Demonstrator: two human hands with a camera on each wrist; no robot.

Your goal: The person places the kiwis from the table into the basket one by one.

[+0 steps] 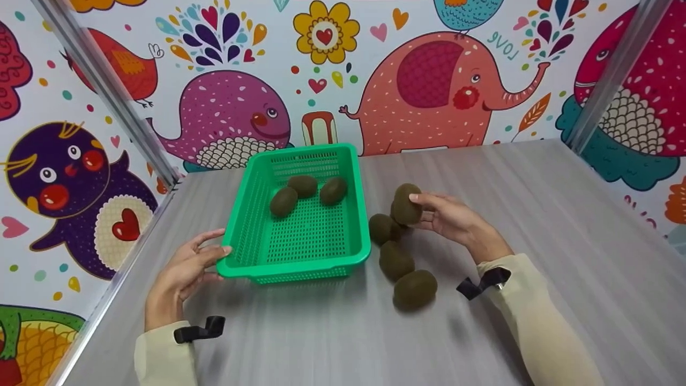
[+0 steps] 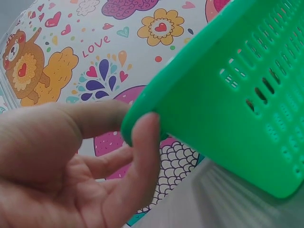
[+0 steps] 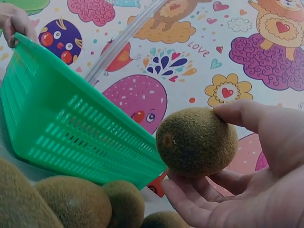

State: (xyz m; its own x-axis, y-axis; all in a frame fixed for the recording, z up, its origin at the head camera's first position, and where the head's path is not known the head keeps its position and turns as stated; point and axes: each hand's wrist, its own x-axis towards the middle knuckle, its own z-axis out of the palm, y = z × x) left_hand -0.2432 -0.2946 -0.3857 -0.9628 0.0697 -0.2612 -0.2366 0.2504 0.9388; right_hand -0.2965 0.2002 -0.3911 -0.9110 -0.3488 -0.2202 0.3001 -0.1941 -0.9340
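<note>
Left hand [image 1: 185, 268] pinching green basket [image 1: 292, 269] by rim at its 8 o'clock corner, thumb and fingers clamped there; three kiwis [image 1: 303, 186] lying inside, toward 12 o'clock; loose kiwis [image 1: 396, 261] resting on grey table [image 1: 300, 332] just outside, running from basket's 3 to 4 o'clock; held kiwi [image 1: 405, 203] showing at basket's 3 o'clock; right hand [image 1: 453, 219] gripping it, thumb and fingers clamped round it

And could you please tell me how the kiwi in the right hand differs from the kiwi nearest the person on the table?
The held kiwi is pinched above the table by the right hand, while the nearest kiwi lies on it untouched. In the head view, the held kiwi points roughly up and down; the nearest kiwi lies more crosswise. Both are brown, oval and outside the green basket.
</note>
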